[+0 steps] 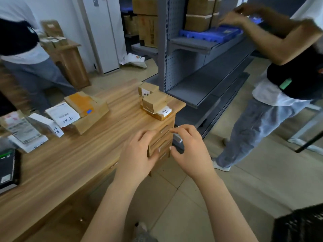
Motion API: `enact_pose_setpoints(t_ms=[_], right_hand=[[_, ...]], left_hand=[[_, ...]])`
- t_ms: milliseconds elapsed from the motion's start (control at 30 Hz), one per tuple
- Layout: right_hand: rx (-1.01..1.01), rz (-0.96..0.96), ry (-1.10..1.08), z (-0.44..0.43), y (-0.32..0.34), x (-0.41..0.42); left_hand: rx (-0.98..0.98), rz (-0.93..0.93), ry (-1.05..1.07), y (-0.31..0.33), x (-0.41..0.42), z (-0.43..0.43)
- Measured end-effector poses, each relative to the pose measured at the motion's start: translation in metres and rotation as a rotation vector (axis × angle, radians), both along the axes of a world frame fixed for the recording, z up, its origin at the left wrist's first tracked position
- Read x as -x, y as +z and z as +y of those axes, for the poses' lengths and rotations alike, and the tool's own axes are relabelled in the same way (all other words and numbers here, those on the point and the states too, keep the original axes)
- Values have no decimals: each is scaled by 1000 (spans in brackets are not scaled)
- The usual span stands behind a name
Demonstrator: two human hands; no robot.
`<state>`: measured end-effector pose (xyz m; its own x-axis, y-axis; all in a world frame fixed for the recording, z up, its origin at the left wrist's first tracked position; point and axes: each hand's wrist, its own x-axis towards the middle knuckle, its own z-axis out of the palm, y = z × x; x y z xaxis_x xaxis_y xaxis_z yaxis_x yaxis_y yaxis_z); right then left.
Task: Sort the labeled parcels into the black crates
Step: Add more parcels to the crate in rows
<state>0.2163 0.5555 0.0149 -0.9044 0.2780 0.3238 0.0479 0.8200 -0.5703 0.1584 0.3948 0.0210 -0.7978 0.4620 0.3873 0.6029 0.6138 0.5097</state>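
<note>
Both hands up in front of the body, off the end of the desk (70, 163), over its drawer fronts (161, 144). Left hand (138, 154) palm down, fingers half-curved; right hand (189, 151) just beside it, thumb and forefinger parted and the other fingers loosely bent. Nothing visibly held in either, though the edges are blurred. Nearest task item is the small stack of parcels (154, 103) on the desk corner, straight ahead of the gap between the hands and just beyond the fingertips, about equally near to each. Its top box lies broadside to the hands; the flat parcel beneath pokes out toward the right hand, white label (165, 111) up. Larger labelled parcels (90, 109) sit well to the left of the left hand. A black crate (300, 224) shows behind and right of the right forearm. Likely a short forward reach, then a swing back and right.
</note>
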Motion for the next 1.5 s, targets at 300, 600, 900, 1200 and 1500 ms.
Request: enact_pose_setpoints(t_ms=[300, 600, 900, 1200, 1500], right_hand=[[-37, -57, 19, 54, -13, 136], [43, -73, 27, 106, -11, 299], [46, -261, 121, 154, -49, 404], [13, -665, 398, 200, -97, 506], [148, -700, 594, 212, -109, 541]], left_hand=[[28, -56, 11, -18, 131, 53], [48, -97, 57, -10, 290, 96], [26, -338, 176, -60, 377, 138], [94, -839, 554, -115, 419, 191], [-210, -848, 771, -121, 422, 212]])
